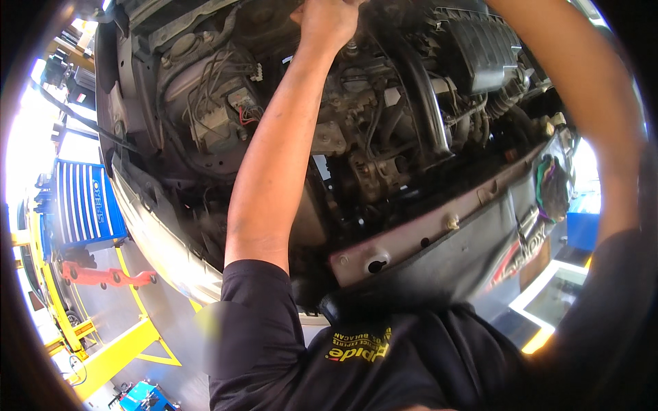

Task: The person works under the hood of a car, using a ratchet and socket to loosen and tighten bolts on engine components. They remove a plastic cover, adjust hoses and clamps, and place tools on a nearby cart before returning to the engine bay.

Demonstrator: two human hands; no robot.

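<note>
My left arm stretches forward across an open car engine bay [325, 140]. Its hand [329, 20] is at the far side of the engine, cut by the top edge of the picture. The fingers that show look curled, and whatever they hold is hidden. Between my arms lie a long black pipe [418, 89] and a black ribbed air filter housing [480, 51]. Left of my forearm are a wired box with spark leads [209, 127] and a wire connector [245, 103]. My right arm [576, 75] reaches over the right side; its hand is out of view.
A dark fender cover [439, 267] drapes over the car's front edge, close to my body. A dark cloth or glove [552, 188] lies at the right corner. To the left stand a blue tool cabinet [86, 202], a red wheeled frame [110, 275] and a yellow metal frame [116, 353].
</note>
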